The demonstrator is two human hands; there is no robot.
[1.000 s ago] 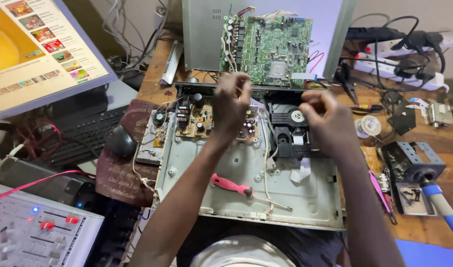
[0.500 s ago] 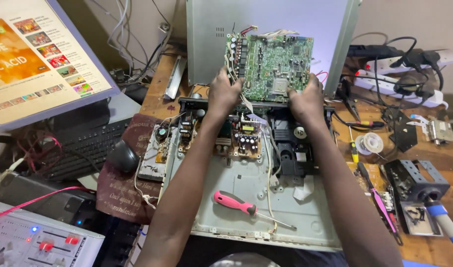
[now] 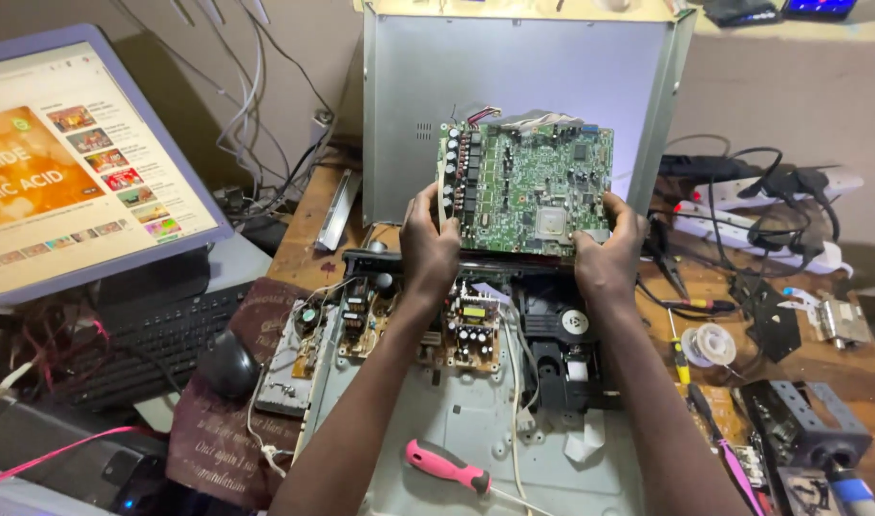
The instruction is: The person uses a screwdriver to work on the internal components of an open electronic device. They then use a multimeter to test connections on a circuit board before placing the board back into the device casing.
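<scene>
**Green board lifted clear of the chassis**

Nearest, a pink-handled screwdriver [image 3: 447,466] lying on the grey sheet-metal chassis floor [image 3: 457,420]. Beyond, a small brown power board with capacitors [image 3: 471,330] beside a black disc drive [image 3: 566,344]. Higher, left hand [image 3: 430,247] and right hand [image 3: 607,258], fingers clamped on the side edges of a green rectangular circuit board [image 3: 531,186], held upright before the grey metal cover [image 3: 514,86]. Apparently mid-lift; next move calls for minding the ribbon cables at the top edge.

A cluttered wooden worktop [image 3: 309,225] stands against a plain beige wall [image 3: 294,43], with grey and white cables [image 3: 242,124] hanging down the wall behind it. On the left, a lit computer monitor [image 3: 84,162] tilts over a black keyboard [image 3: 146,344] and black mouse [image 3: 229,363]. On the right, a white power strip [image 3: 743,225] lies among tangled black leads. The light is dim and warm.
</scene>
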